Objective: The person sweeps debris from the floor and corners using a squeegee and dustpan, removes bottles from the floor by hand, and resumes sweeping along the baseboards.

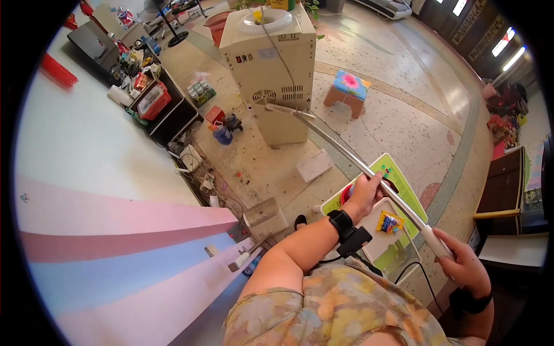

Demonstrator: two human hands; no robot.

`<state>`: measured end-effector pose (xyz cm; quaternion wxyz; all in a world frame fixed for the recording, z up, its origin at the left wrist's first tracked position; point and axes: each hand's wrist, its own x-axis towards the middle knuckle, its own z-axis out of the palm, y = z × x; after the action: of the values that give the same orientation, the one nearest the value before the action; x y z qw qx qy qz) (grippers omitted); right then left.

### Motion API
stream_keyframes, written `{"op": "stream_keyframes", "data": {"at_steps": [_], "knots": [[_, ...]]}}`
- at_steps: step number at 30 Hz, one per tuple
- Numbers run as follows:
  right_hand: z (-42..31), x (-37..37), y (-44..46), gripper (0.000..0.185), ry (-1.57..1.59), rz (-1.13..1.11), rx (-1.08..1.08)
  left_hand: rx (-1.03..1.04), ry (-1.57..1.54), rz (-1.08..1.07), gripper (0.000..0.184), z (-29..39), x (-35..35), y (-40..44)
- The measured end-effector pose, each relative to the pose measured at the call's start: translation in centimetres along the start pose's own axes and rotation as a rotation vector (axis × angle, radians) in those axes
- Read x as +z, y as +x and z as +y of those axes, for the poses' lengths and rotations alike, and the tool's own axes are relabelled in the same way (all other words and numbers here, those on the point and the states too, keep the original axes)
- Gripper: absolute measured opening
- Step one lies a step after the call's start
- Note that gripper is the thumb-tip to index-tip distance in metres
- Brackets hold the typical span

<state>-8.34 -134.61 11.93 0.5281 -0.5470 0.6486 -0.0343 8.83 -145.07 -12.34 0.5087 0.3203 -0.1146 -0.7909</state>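
A long pole with a silvery shaft [337, 146] slants across the view, with a white grip at its near end. Its far end carries a narrow pale crosspiece [288, 111], which appears in front of the tall beige machine [268, 69]; I cannot tell if they touch. My left hand [366, 193] is wrapped around the shaft about midway. Lower down, my right hand [464, 259] closes around the white grip. Beneath the pole is a small green-topped table [398, 173] with a white tray [375, 239] and a yellow packet [390, 222]. A red round item [347, 194] is partly hidden by my left hand.
A flower-topped stool [348, 89] stands right of the machine. On the floor to the left are a blue bottle [221, 134] and a pack of cans [201, 91]. A cluttered dark cabinet [173, 112] lines the left wall. A pale slab [314, 165] lies before the machine.
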Motion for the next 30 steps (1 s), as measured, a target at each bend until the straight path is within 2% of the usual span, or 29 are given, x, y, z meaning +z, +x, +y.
{"op": "stream_keyframes", "data": {"at_steps": [1, 3, 6, 9, 10, 14, 16, 18, 21, 23, 27, 30], "knots": [[0.1, 0.4, 0.7, 0.049, 0.003, 0.001, 0.003, 0.041, -0.008, 0.017, 0.020, 0.1, -0.8, 0.5], [-0.3, 1.0, 2.0, 0.049, -0.157, 0.028, -0.154, 0.046, -0.008, 0.002, 0.023, 0.5, -2.1, 1.0], [-0.1, 2.0, 3.7, 0.048, -0.247, 0.030, -0.276, 0.003, -0.049, 0.021, 0.029, 0.7, -4.1, 1.3], [-1.2, 3.4, 5.9, 0.048, -0.347, -0.010, -0.276, -0.039, -0.103, 0.020, 0.030, 0.1, -7.5, 2.6], [-0.9, 3.8, 6.6, 0.047, -0.341, -0.016, -0.344, -0.067, -0.079, 0.083, 0.030, 0.0, -7.8, 2.5], [-0.2, 3.3, 6.5, 0.047, -0.329, -0.035, -0.333, -0.164, -0.089, 0.114, 0.029, 0.2, -7.2, 1.4], [-0.9, 2.1, 4.9, 0.048, -0.228, -0.041, -0.176, -0.158, -0.110, 0.071, 0.028, 0.0, -6.0, 1.2], [-1.2, 1.0, 3.9, 0.048, -0.252, -0.022, -0.202, -0.139, -0.106, -0.005, 0.027, -0.1, -4.7, 1.2], [-1.3, 0.5, 3.9, 0.047, -0.275, 0.018, -0.240, -0.113, -0.102, 0.025, 0.028, 0.7, -3.8, 1.7], [-2.1, 1.0, 4.8, 0.046, -0.274, 0.025, -0.263, -0.073, -0.069, -0.011, 0.028, 1.3, -4.8, 2.7], [-3.3, 2.2, 8.4, 0.046, -0.288, 0.016, -0.306, -0.071, -0.077, 0.094, 0.029, 3.3, -7.4, 3.8], [-4.3, 3.5, 11.6, 0.045, -0.299, -0.040, -0.227, -0.091, -0.075, 0.083, 0.028, 3.6, -11.8, 6.2]]}}
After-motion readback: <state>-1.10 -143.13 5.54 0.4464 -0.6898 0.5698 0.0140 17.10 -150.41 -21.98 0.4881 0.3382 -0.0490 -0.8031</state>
